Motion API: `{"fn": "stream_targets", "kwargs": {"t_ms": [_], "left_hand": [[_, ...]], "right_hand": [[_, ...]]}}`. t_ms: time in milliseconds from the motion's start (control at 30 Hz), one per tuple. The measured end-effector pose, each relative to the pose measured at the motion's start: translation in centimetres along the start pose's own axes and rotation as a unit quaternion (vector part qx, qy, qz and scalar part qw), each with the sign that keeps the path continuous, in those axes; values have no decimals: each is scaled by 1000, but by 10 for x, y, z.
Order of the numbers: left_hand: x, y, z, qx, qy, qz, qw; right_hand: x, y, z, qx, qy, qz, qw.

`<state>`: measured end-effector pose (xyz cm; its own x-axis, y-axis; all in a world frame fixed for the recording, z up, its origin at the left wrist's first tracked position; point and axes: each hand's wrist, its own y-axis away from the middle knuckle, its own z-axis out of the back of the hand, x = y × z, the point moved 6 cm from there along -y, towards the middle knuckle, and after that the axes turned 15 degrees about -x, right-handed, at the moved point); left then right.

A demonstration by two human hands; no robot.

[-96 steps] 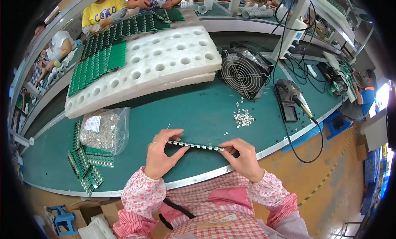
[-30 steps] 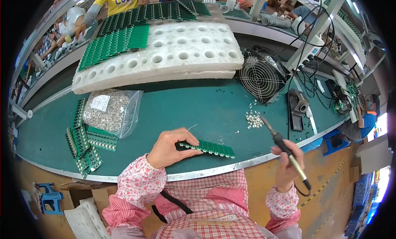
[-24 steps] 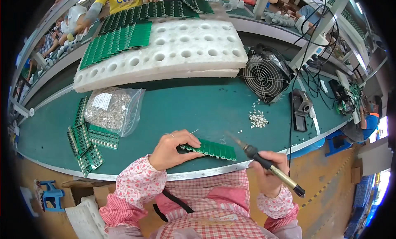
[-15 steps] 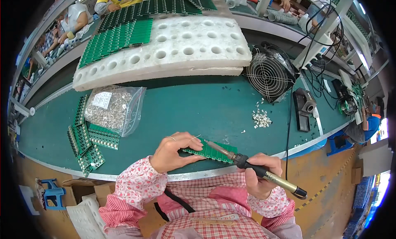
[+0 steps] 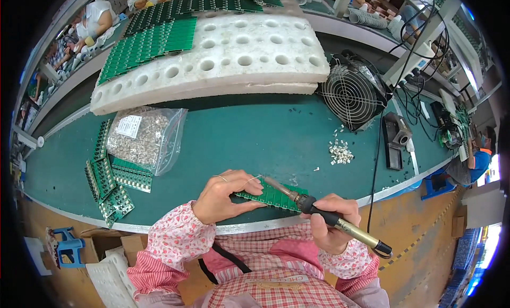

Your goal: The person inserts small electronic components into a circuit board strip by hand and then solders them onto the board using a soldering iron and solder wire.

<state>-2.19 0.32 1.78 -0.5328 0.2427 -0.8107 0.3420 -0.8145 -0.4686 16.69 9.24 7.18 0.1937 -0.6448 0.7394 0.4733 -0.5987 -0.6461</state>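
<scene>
At near counter edge: right hand now gripping soldering iron, tip brought onto green circuit board strip. Left hand pins strip's left end, pinching solder wire. Earlier both hands held strip; soldering looks underway.

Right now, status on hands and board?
Left hand pins board, feeds solder wire. Right hand grips iron, tip at board's edge. Nothing in the way.
</scene>
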Motion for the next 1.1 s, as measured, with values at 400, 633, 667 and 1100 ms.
{"fn": "stream_targets", "kwargs": {"t_ms": [400,633,667,1100], "left_hand": [[4,2,-2,-7,9,-3,1000],[4,1,-1,9,19,7,1000],[4,1,-2,10,20,8,1000],[4,0,-1,8,13,3,1000]], "right_hand": [[-9,8,7,-91,-50,-97,990],[-27,21,10,-70,5,-192,979],[-27,21,9,-70,6,-193,979],[-22,18,4,-24,34,-160,986]]}}
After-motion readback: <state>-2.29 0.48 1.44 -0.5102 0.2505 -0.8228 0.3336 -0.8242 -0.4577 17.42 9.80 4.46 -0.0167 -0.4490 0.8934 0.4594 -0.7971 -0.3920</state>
